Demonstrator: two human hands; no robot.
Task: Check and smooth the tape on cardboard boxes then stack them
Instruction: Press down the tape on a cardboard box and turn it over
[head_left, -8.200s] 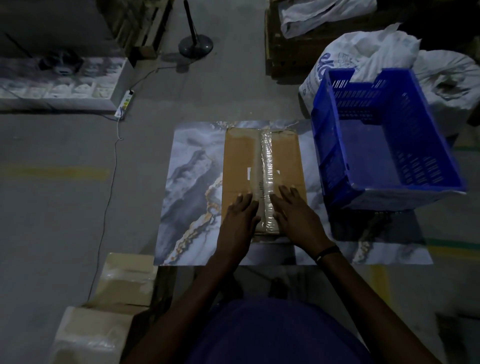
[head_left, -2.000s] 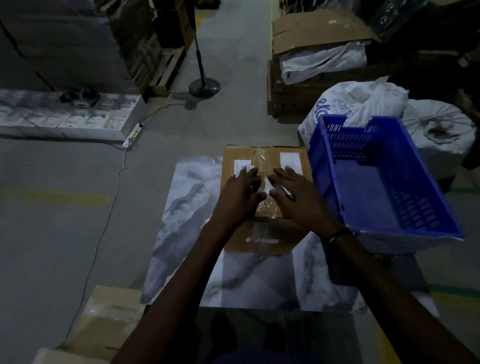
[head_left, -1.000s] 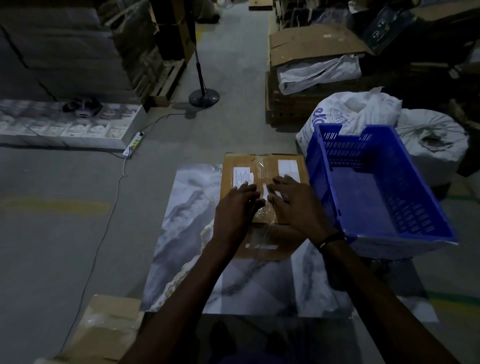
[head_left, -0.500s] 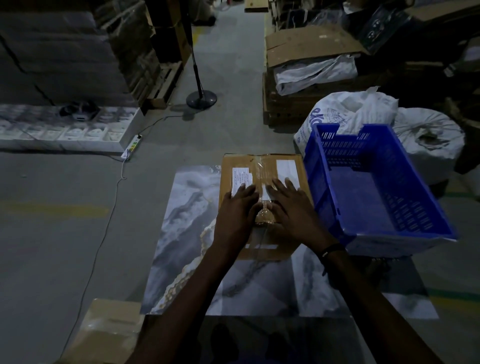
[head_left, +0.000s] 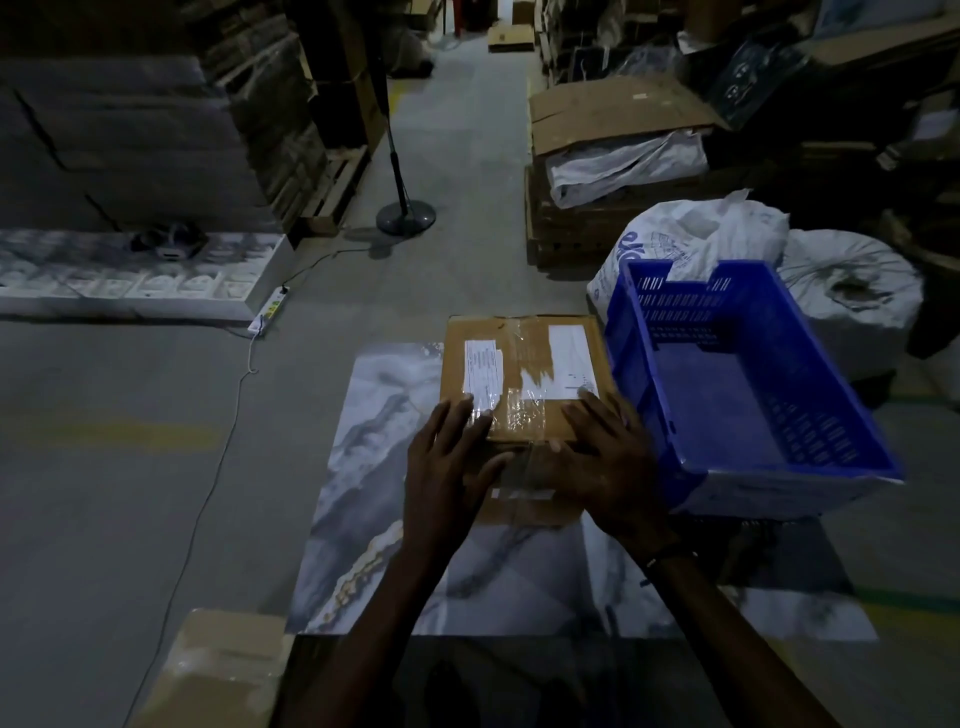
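A brown cardboard box (head_left: 524, 358) with white labels and a strip of clear tape (head_left: 522, 410) down its middle lies on a marble-patterned sheet (head_left: 363, 467). My left hand (head_left: 449, 467) lies flat on the box's near left part, fingers straight over the label edge. My right hand (head_left: 602, 462) lies flat on the near right part, fingers spread, thumb toward the tape. Both hands sit at the box's near end, on either side of the tape.
A blue plastic crate (head_left: 737, 384) stands right beside the box, empty. White sacks (head_left: 691, 239) lie behind it. Another taped cardboard box (head_left: 218, 670) sits at the lower left. A fan stand (head_left: 405, 213) and a power strip (head_left: 270, 312) with cable are on the floor farther off.
Both hands have slid back toward me along the box top and moved apart, uncovering the tape strip between them. The view has tilted up slightly.
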